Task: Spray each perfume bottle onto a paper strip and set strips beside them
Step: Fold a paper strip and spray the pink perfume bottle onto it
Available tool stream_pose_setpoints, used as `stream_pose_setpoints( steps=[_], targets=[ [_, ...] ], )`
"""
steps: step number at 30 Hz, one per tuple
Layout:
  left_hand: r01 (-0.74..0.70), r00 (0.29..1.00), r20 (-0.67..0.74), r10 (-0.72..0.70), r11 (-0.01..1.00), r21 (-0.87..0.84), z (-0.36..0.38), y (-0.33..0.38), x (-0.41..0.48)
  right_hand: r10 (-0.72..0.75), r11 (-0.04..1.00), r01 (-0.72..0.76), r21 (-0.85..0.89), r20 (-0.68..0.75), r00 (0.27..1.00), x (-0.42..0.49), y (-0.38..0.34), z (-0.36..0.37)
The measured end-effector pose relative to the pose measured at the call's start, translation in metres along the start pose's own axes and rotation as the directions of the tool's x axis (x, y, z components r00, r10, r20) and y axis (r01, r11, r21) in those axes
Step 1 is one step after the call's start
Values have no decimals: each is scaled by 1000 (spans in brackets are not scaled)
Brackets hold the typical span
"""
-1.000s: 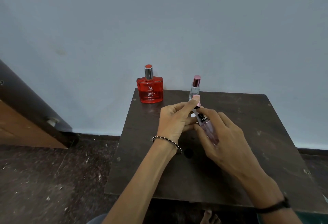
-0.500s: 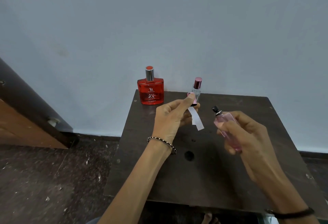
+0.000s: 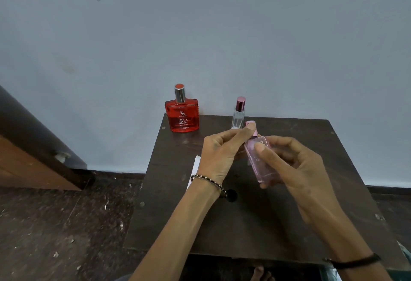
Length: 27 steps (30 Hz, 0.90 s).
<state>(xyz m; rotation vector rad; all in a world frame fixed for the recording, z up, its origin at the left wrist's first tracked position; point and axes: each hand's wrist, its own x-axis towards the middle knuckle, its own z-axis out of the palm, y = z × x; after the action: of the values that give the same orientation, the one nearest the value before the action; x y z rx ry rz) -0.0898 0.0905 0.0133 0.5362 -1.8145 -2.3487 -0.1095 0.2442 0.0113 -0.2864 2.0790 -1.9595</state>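
My right hand [image 3: 295,169] grips a flat pink perfume bottle [image 3: 259,165], tilted, above the middle of the dark wooden table [image 3: 255,231]. My left hand [image 3: 219,156] pinches the bottle's pink cap [image 3: 250,124] at the neck of the bottle. A white paper strip [image 3: 195,166] lies on the table just left of my left wrist, partly hidden by it. At the table's back edge a red perfume bottle [image 3: 181,117] stands upright, and to its right a slim clear bottle [image 3: 238,118] with a maroon cap.
The table stands against a pale blue wall [image 3: 222,36]. A small round hole [image 3: 231,195] shows in the tabletop near my left wrist. A wooden door [image 3: 29,154] is at the left. The floor [image 3: 66,225] is dark and speckled.
The paper strip has left my left hand and now lies on the table. My right hand brought the pink bottle back to my left hand, which holds the cap at its neck.
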Motion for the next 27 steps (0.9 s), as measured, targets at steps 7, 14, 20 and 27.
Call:
stream_pose_setpoints(
  steps=[7,14,20,27],
  targets=[
    [20,999,34,-20,1000,-9,4,1,-1,52,993,-50,106,-16,999,-1,2,-1],
    [41,999,8,-41,999,-17,15,-2,1,69,994,-69,81,-1,998,1,4,-5],
    [45,998,-35,-49,994,-95,29,-8,6,27,997,-23,72,-55,998,4,8,-15],
    [31,999,-32,-32,998,-49,30,-22,16,-22,994,34,107,-113,993,4,11,-32]
  ],
)
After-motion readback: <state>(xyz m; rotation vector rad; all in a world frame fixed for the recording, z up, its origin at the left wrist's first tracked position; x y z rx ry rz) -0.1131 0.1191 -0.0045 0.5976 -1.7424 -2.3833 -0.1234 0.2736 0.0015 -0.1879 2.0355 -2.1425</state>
